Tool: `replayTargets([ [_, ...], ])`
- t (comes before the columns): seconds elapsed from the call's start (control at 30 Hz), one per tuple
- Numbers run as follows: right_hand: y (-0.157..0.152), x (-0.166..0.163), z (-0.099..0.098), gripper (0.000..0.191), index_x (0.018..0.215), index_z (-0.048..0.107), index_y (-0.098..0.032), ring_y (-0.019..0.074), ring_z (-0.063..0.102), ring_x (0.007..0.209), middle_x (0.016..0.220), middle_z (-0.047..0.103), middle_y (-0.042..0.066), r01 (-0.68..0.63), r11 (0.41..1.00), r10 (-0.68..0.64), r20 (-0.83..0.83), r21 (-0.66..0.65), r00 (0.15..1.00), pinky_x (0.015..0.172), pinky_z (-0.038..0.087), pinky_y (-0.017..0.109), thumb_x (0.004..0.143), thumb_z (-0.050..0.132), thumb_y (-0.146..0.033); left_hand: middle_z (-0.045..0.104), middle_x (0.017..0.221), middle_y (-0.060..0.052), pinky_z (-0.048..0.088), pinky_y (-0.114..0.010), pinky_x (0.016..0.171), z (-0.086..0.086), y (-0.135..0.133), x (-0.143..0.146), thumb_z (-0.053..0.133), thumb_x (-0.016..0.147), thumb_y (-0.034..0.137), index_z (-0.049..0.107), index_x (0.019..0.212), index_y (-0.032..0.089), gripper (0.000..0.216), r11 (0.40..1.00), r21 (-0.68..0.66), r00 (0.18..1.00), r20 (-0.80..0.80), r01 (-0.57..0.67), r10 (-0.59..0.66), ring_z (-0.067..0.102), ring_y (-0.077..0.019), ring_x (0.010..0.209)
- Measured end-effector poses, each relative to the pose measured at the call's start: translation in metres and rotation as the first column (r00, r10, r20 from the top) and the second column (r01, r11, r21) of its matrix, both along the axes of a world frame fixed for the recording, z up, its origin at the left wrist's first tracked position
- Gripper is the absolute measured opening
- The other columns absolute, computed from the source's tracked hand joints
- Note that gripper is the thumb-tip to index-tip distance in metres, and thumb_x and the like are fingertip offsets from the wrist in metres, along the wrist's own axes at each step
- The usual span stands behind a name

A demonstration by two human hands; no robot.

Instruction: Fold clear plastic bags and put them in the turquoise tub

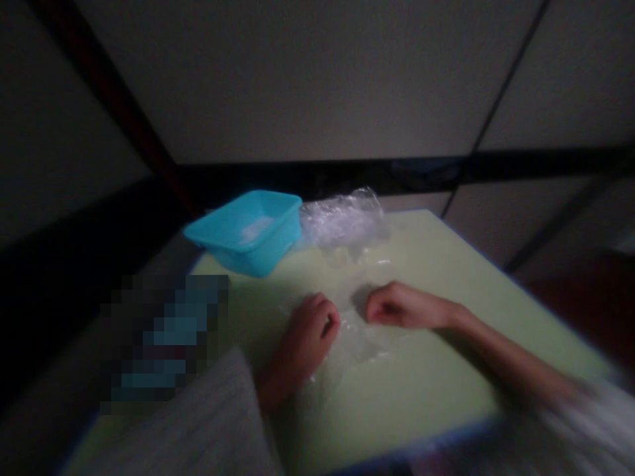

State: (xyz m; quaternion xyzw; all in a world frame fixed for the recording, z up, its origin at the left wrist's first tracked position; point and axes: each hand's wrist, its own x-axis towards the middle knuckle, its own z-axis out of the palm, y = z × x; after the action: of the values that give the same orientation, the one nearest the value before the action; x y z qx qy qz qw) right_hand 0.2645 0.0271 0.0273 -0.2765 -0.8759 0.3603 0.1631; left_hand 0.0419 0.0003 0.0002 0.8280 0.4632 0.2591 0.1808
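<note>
Right hand [395, 305]: fingers drawn together, apparently pinching an edge of the thin transparent plastic film [366, 344]. Left hand [310, 327]: clenched in a loose fist that rests on the same film; the dim, blurred view does not show whether a fold is caught inside it. The film lies flat near the middle of the pale green table top [446, 377], between and under both hands.

Assessment: the film looks very light, limp and slippery, likely to cling and crease. An edge or corner offers the surest pinch.

Farther back, a crumpled heap of clear plastic wrapping [344, 221] sits just beside a turquoise rectangular plastic tub [248, 238].
</note>
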Motion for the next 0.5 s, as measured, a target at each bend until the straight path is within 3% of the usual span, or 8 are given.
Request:
replayTargets([
  [0.13, 0.002, 0.001, 0.0, 0.013, 0.076, 0.06, -0.013, 0.0106, 0.05, 0.065, 0.072, 0.056, 0.001, -0.002, 1.0, 0.003, 0.007, -0.006, 1.0, 0.061, 0.041, 0.022, 0.086, 0.052, -0.017, 0.05, 0.068, 0.001, 0.039, -0.026, 0.063, 0.006, -0.004, -0.003, 0.042, 0.082, 0.018, 0.047, 0.071, 0.019, 0.012, 0.984, -0.172, 0.991, 0.123, -0.036, 0.058, 0.05, -0.0153, 0.068],
  [0.23, 0.002, 0.003, 0.003, 0.021, 0.078, 0.06, -0.012, 0.0101, 0.047, 0.063, 0.07, 0.054, 0.0, -0.041, 0.995, 0.039, -0.021, -0.093, 0.999, 0.059, 0.039, 0.022, 0.09, 0.051, -0.026, 0.048, 0.061, 0.004, 0.036, -0.022, 0.055, 0.01, -0.003, -0.008, 0.046, 0.079, 0.022, 0.046, 0.068, 0.019, 0.012, 0.943, -0.332, 0.968, 0.243, 0.029, 0.056, 0.048, -0.0123, 0.06],
  [0.3, 0.001, 0.005, 0.006, 0.022, 0.082, 0.061, -0.012, 0.0103, 0.048, 0.064, 0.071, 0.054, -0.001, -0.085, 0.979, 0.079, -0.04, -0.183, 0.996, 0.058, 0.04, 0.022, 0.084, 0.06, -0.034, 0.049, 0.061, 0.004, 0.036, -0.021, 0.053, 0.012, -0.001, -0.012, 0.051, 0.075, 0.023, 0.046, 0.069, 0.019, 0.009, 0.919, -0.385, 0.943, 0.329, 0.083, 0.053, 0.048, -0.0109, 0.058],
  [0.4, -0.002, 0.009, 0.011, 0.037, 0.087, 0.061, -0.013, 0.0114, 0.051, 0.069, 0.076, 0.057, -0.001, -0.109, 0.968, 0.104, -0.037, -0.224, 0.994, 0.063, 0.043, 0.023, 0.064, 0.079, -0.035, 0.051, 0.065, 0.005, 0.039, -0.02, 0.053, 0.014, 0.003, -0.017, 0.056, 0.069, 0.022, 0.048, 0.079, 0.018, 0.014, 0.891, -0.44, 0.883, 0.455, 0.112, 0.113, 0.05, -0.01, 0.058],
  [0.5, -0.005, 0.012, 0.014, 0.027, 0.087, 0.061, -0.013, 0.0111, 0.052, 0.07, 0.077, 0.056, -0.001, -0.103, 0.976, 0.106, 0.004, -0.191, 0.994, 0.064, 0.044, 0.024, 0.067, 0.076, -0.022, 0.051, 0.065, 0.006, 0.041, -0.021, 0.051, 0.015, 0.006, -0.019, 0.058, 0.066, 0.023, 0.047, 0.09, 0.018, 0.028, 0.872, -0.481, 0.831, 0.521, 0.096, 0.196, 0.052, -0.0102, 0.055],
])
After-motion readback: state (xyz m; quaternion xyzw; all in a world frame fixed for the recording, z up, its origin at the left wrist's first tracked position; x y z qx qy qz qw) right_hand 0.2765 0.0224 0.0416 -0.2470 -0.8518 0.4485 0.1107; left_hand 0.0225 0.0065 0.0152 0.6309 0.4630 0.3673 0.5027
